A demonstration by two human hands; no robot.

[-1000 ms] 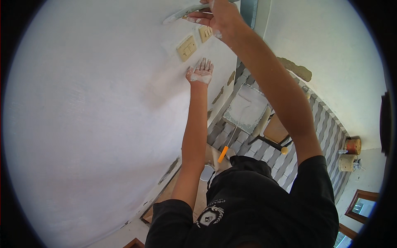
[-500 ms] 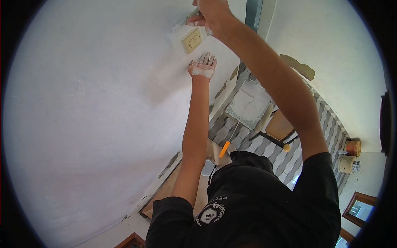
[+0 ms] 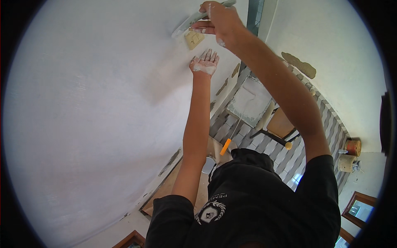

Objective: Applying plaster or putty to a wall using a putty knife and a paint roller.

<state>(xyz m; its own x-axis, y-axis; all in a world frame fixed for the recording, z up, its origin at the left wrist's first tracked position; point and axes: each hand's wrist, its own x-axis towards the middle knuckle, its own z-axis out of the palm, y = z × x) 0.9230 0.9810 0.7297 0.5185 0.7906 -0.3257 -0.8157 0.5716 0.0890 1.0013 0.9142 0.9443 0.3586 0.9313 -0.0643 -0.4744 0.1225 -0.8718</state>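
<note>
My right hand [image 3: 221,22] is at the top, closed around a long, flat grey-green tool [image 3: 198,17] smeared with white. Whether that tool is a scraper or a brush I cannot make out. Its broad lower end lies at the wall [image 3: 107,82], just above a cream switch plate [image 3: 193,40]. Below the plate, my left hand [image 3: 204,64] is open, palm up and fingers spread, with white paste on palm and fingers. It holds no tool. White smears also mark my right hand.
A paint roller with an orange handle [image 3: 225,146] reaches onto a white-smeared board [image 3: 249,101]. Beside it stands a chair [image 3: 281,124] on the tiled floor. A bucket [image 3: 208,165] sits by my body. Containers [image 3: 347,163] line the right wall, where plaster has peeled [image 3: 298,65].
My right hand has shifted a little down and right, and more of the tool shows above the switch plate. My left hand stays open, nearly in place.
</note>
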